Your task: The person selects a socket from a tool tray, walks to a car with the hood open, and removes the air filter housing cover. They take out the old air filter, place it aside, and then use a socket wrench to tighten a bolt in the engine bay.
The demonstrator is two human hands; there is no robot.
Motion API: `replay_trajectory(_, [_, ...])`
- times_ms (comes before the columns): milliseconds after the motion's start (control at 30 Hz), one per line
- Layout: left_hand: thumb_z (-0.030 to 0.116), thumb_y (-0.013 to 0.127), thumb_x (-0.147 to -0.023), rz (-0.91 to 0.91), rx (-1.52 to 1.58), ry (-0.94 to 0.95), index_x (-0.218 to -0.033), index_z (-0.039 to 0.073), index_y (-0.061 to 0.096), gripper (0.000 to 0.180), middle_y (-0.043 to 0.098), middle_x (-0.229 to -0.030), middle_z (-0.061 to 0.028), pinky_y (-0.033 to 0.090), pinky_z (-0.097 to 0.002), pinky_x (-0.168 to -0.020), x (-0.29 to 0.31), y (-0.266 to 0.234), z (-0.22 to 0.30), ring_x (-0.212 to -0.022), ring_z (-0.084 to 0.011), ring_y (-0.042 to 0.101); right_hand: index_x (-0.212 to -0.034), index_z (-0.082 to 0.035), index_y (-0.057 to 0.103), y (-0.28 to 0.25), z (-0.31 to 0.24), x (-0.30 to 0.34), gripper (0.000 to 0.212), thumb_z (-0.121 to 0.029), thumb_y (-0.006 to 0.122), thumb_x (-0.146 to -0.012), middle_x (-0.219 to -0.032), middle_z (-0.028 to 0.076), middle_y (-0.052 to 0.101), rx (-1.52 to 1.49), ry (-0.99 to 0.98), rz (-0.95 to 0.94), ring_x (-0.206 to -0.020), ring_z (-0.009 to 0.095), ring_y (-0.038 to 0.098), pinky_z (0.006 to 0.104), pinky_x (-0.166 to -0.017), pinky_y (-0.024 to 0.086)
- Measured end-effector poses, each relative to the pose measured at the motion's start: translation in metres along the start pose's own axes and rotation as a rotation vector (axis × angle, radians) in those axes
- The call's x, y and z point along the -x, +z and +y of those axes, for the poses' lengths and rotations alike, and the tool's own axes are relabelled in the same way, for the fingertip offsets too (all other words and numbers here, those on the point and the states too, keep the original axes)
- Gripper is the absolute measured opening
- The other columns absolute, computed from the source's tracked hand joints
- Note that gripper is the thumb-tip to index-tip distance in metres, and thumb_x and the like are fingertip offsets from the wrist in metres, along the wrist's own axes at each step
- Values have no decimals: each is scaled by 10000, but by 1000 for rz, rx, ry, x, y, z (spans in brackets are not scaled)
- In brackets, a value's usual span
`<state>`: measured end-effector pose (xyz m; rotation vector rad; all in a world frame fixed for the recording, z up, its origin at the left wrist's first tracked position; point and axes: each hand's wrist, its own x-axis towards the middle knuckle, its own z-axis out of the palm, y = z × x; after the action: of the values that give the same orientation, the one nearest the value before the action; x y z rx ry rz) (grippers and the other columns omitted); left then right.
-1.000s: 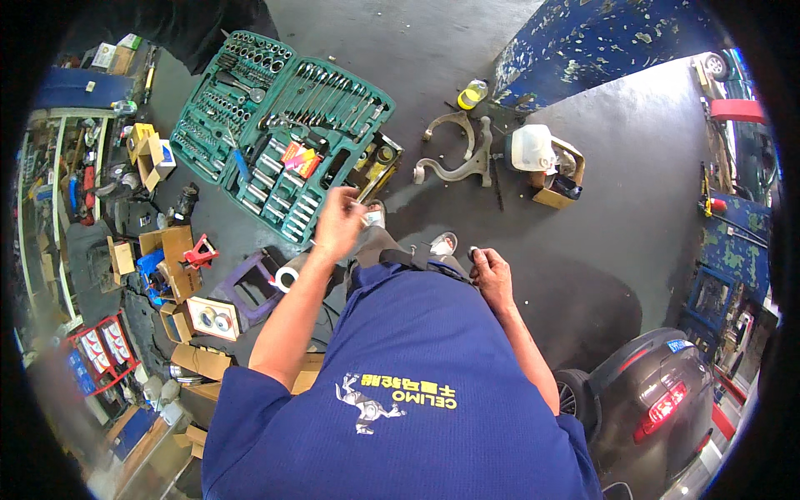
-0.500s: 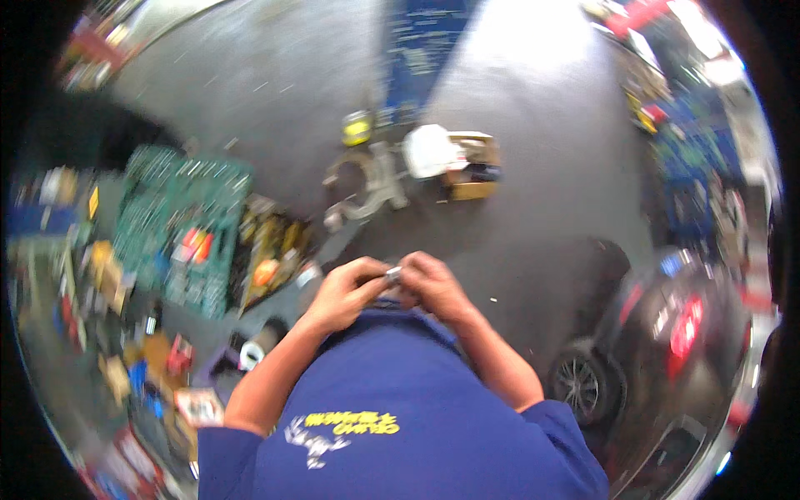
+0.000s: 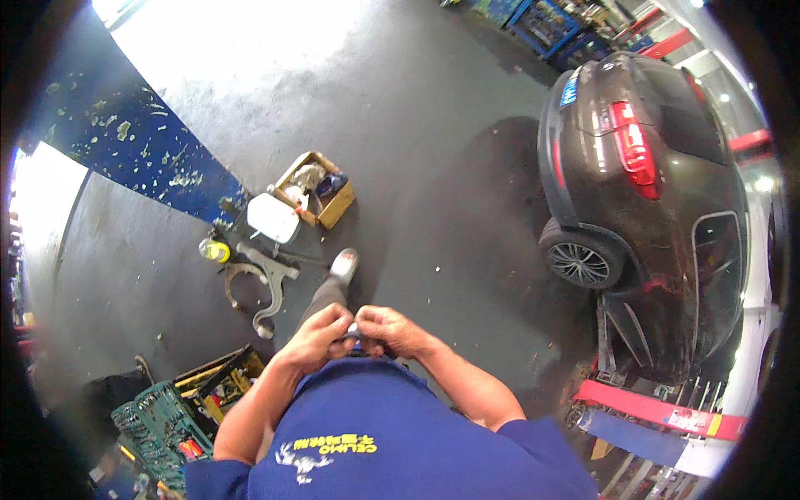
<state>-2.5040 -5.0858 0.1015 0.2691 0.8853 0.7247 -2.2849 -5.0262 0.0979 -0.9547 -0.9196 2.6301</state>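
Observation:
My left hand [image 3: 319, 340] and my right hand [image 3: 393, 331] meet in front of my dark blue shirt [image 3: 400, 417], fingers closed and pressed together. Between their fingertips is a small silvery metal piece [image 3: 353, 332]. It is mostly covered by the fingers, so I cannot make out its kind. Both hands seem to grip it. Below them one of my feet, in a pale shoe [image 3: 343, 263], is stretched forward on the floor.
A brown car [image 3: 633, 158] stands at the right beside a red lift arm [image 3: 658, 406]. Ahead lie a cardboard box [image 3: 337, 206] of parts, a white container [image 3: 272, 218], a metal control arm [image 3: 273, 279] and a yellow-labelled can [image 3: 214, 250]. A green socket set case [image 3: 162, 425] sits lower left.
My view has swung to the right, bringing more of the car in and shifting the tool case to the lower left. Both hands stay together on the small metal piece.

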Motion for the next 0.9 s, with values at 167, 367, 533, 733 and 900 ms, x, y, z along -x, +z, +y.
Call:
replay_trajectory(167, [273,533,-1125,-124,-71,-104,-1187,94,536,190,561,-827,-1,342,-206,-529,-130,18,67,-621,-62,458,-1016,-83,589,-88,-65,-15,329,-404,652,-1049,-759,23,610,54,-67,253,-630,96,577,252,-563,457])
replay_trajectory(367, [231,503,-1136,-234,-313,165,-1207,65,504,180,578,-885,0,439,-261,-698,-273,84,197,-769,-82,520,-1121,-54,593,-173,-198,-35,273,-321,616,-1068,-1046,143,713,-317,-256,336,-757,170,657,314,-694,542])
replay_trajectory(533, [275,503,-1134,-459,-352,-73,-1268,96,507,224,587,-947,4,418,-228,-646,-352,136,334,-752,-64,520,-1238,-45,599,-232,-316,-43,255,-200,642,-1040,-1071,101,696,-448,-315,165,-869,186,690,316,-740,574])
replay_trajectory(733, [265,527,-1122,-411,-396,-167,-1322,85,540,270,609,-994,8,435,-231,-675,-462,163,449,-780,-67,511,-1173,-78,607,-327,-417,-102,233,-171,705,-984,-953,67,665,-344,-395,98,-823,155,667,283,-708,572])
replay_trajectory(900, [236,588,-1093,-189,-478,121,-1344,69,537,306,607,-892,-3,418,-236,-671,-585,185,528,-754,-73,498,-1130,-99,615,-438,-533,-157,213,-235,724,-1007,-932,74,689,-394,-422,71,-804,156,673,307,-706,579])
